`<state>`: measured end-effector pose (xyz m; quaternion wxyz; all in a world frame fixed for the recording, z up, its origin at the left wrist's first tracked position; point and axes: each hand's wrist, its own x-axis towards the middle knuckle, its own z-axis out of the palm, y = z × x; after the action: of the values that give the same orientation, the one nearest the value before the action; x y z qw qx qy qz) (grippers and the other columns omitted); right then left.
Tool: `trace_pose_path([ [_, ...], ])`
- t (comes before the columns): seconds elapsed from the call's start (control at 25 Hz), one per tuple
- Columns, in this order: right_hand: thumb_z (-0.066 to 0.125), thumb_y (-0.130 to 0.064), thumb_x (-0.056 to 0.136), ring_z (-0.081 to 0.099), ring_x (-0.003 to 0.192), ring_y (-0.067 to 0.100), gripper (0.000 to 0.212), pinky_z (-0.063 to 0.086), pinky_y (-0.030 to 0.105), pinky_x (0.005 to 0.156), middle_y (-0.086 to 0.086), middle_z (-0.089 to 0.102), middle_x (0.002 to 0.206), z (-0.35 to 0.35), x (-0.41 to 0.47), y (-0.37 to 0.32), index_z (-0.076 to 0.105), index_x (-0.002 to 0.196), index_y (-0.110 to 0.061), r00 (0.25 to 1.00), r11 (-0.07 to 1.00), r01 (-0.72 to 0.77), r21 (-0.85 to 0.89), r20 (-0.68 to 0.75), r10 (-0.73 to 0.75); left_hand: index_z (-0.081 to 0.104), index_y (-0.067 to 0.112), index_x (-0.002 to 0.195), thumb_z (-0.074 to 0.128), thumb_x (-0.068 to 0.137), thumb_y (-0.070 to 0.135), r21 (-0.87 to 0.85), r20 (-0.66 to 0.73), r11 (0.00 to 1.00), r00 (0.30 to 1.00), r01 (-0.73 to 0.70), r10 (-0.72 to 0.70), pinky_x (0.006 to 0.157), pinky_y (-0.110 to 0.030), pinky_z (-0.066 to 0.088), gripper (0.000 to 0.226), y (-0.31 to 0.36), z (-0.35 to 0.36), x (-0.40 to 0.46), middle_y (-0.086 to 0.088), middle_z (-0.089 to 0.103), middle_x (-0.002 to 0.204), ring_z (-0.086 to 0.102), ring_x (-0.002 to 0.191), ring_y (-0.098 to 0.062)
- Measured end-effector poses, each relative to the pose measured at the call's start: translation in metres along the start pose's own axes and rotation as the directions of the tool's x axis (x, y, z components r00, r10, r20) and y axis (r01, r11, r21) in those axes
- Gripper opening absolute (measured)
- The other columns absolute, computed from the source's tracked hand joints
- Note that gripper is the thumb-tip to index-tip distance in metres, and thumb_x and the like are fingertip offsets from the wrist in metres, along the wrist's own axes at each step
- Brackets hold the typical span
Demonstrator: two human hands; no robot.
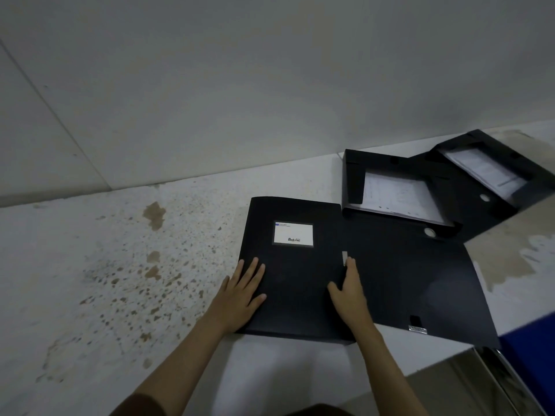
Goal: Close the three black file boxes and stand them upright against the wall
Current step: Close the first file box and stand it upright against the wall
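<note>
On a stained, speckled white tabletop (126,265) that runs along a pale wall (240,85), the nearest black file box (294,271) lies flat and closed, its cover facing up with a white label (293,234) near the far end. The left hand (243,291) rests palm down on the box's near left corner, fingers spread wide and gripping nothing. The right hand (348,291) lies along the box's right edge with fingers extended and close together, thumb out to the left over the cover; whether it grips that edge I cannot tell. Directly right of this box, touching it, spreads a broad black flap (420,280) lying flat, with a round finger hole (429,232) near its far edge and a small metal clasp (418,329) at its near edge. Beyond the flap, farther from the closed box and closer to the wall, a second file box (354,175) sits open, white papers (396,196) showing inside. Right of that one, a third file box (480,145) also lies open, holding printed sheets (486,169). All three boxes lie flat, none upright against the wall. At the lower right, past the tabletop's edge, a blue surface (528,349) and a shiny metal rail (504,376) show.
</note>
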<state>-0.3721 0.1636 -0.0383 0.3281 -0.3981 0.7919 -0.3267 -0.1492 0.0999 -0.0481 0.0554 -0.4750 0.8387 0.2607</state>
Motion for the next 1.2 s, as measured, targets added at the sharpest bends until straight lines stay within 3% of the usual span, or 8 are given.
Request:
trace_pose_path([
  [0.12,0.044,-0.028,0.093,0.006,0.146,0.022,0.070,0.022,0.054,0.111,0.004,-0.003,0.159,0.013,0.010,-0.001,0.001,0.147,-0.017,0.996,0.946,0.062,-0.318,-0.039,-0.079,-0.021,0.022,0.141,-0.030,0.043,0.079,0.007,-0.014,1.000,1.000,-0.003,0.003,0.118,-0.042,-0.001,0.113,-0.001,0.002,0.000,0.011,-0.033,0.142,-0.029,0.134,-0.011],
  [0.24,0.035,-0.041,0.095,0.004,0.146,0.022,0.068,0.024,0.050,0.111,0.007,-0.001,0.159,0.025,0.014,0.002,0.002,0.147,-0.014,0.982,0.851,0.082,-0.518,-0.103,-0.157,-0.026,0.023,0.134,-0.028,0.046,0.077,0.011,-0.029,1.000,0.999,-0.016,0.017,0.118,-0.042,-0.001,0.103,-0.001,0.004,0.000,0.011,-0.032,0.143,-0.030,0.133,-0.012],
  [0.52,0.030,-0.043,0.095,0.002,0.146,0.026,0.068,0.017,0.046,0.115,0.009,-0.003,0.159,0.027,0.022,0.007,-0.001,0.147,-0.010,0.991,0.787,0.072,-0.613,-0.047,-0.128,-0.032,0.030,0.132,-0.032,0.048,0.075,-0.017,-0.074,1.000,0.997,0.010,-0.012,0.120,-0.042,0.003,0.095,-0.002,0.010,0.000,0.008,-0.034,0.144,-0.033,0.134,-0.011],
  [0.64,0.032,-0.042,0.096,-0.003,0.146,0.026,0.069,0.023,0.044,0.114,0.008,-0.007,0.158,0.019,0.020,0.005,-0.003,0.147,-0.011,0.991,0.837,0.122,-0.533,0.016,-0.134,-0.033,0.046,0.129,-0.001,0.073,0.076,-0.202,-0.032,0.976,0.995,0.082,-0.090,0.120,-0.042,-0.003,0.071,0.003,0.008,-0.004,0.002,-0.041,0.145,-0.042,0.129,-0.010],
  [0.76,0.046,-0.035,0.093,-0.002,0.145,0.027,0.074,0.017,0.042,0.116,0.007,-0.017,0.156,0.011,0.017,-0.002,0.000,0.147,-0.015,0.994,0.967,0.103,-0.233,0.058,-0.092,-0.012,0.029,0.146,0.049,0.090,0.042,-0.567,0.002,0.804,0.976,0.180,-0.217,0.119,-0.043,-0.002,0.085,0.003,0.006,-0.006,-0.005,-0.021,0.156,-0.022,0.144,-0.025],
  [0.88,0.061,-0.025,0.086,0.017,0.141,0.028,0.083,0.023,0.041,0.114,0.016,-0.004,0.157,0.009,0.014,-0.014,0.006,0.147,-0.017,0.997,1.000,-0.017,0.025,0.075,0.015,-0.001,0.016,0.148,0.059,0.088,0.025,-0.688,-0.063,0.714,0.969,0.131,-0.238,0.120,-0.036,0.016,0.085,-0.003,0.005,-0.011,-0.008,0.012,0.158,0.015,0.145,-0.023],
  [1.0,0.065,-0.016,0.083,0.032,0.136,0.027,0.081,0.030,0.038,0.110,0.013,0.027,0.151,0.028,0.006,-0.029,0.015,0.145,-0.014,0.996,0.995,0.032,0.095,0.081,-0.040,0.004,0.017,0.148,0.061,0.085,0.016,-0.786,-0.063,0.601,0.948,0.147,-0.314,0.119,-0.038,0.021,0.086,-0.024,-0.002,-0.030,-0.006,0.017,0.156,0.022,0.142,-0.021],
  [1.2,0.067,-0.008,0.080,0.042,0.129,0.023,0.074,0.037,0.032,0.104,0.006,0.041,0.144,0.083,-0.011,-0.076,0.026,0.140,-0.018,0.961,0.964,0.159,0.213,0.190,-0.201,0.017,0.027,0.143,0.070,0.074,0.031,-0.912,-0.095,0.389,0.852,0.133,-0.515,0.111,-0.039,0.035,0.087,-0.071,-0.015,-0.090,-0.006,0.030,0.148,0.038,0.131,-0.022],
])
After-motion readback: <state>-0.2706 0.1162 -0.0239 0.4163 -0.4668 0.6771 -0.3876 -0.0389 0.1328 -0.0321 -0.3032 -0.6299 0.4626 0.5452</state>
